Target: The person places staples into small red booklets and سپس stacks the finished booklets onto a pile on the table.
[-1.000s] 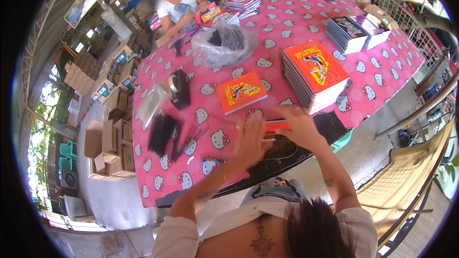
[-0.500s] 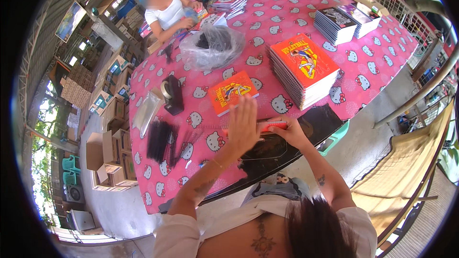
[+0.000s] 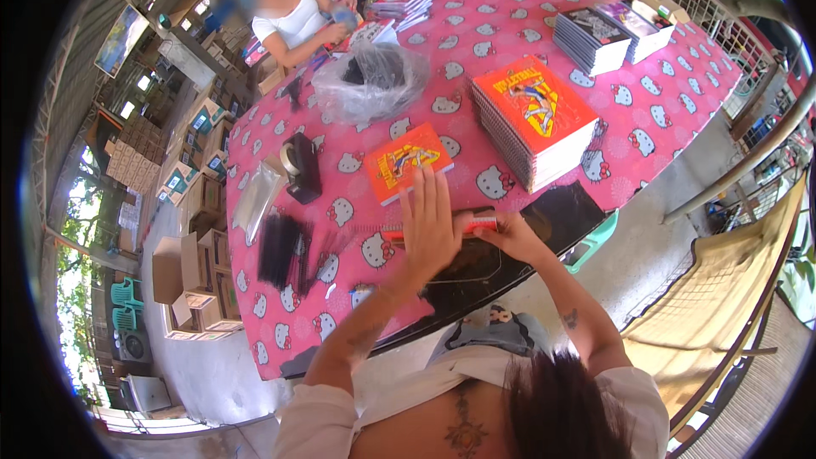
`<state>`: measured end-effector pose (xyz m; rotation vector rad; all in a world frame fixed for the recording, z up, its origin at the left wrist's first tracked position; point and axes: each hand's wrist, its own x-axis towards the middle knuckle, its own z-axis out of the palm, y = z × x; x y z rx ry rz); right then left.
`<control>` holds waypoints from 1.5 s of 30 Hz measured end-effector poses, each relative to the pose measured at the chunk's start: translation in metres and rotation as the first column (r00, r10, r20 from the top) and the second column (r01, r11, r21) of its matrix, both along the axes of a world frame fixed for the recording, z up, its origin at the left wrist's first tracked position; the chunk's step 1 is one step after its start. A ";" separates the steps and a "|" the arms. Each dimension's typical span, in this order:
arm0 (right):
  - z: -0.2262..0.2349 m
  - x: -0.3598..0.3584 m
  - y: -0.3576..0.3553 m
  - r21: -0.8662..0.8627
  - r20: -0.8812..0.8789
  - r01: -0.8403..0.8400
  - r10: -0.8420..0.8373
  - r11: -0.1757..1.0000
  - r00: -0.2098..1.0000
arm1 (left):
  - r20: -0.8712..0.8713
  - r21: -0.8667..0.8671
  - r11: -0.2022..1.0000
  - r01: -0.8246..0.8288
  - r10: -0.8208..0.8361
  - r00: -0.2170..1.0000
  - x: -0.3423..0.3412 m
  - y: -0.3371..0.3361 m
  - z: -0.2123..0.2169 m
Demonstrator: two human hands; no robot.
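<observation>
Near the table's front edge, a red notebook is held edge-on, its cover partly hidden by my hands. My left hand lies across it with fingers stretched out and the thumb at the notebook. At the other end, my right hand grips the notebook between thumb and fingers. A thin spiral binding coil sticks out to the left of my left hand, in line with the notebook's edge. Just beyond my left fingertips lies an orange notebook. A tall stack of spiral-bound orange notebooks stands to the right.
Black binding coils, clear plastic sleeves and a black tape dispenser lie on the left. Farther back are a plastic bag and dark notebook stacks. Another person works across the table. Cardboard boxes stand on the floor.
Both hands stay at the notebook; my left fingers have spread slightly and my right hand has shifted a little. A red strip of the notebook now shows left of my left hand.
</observation>
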<state>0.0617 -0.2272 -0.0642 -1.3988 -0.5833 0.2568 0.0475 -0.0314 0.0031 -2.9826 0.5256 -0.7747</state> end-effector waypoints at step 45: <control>0.060 0.001 -0.001 -0.179 0.399 0.546 -0.447 0.819 0.801 | -0.220 -0.348 0.907 0.235 -0.323 0.920 -0.017 0.000 0.029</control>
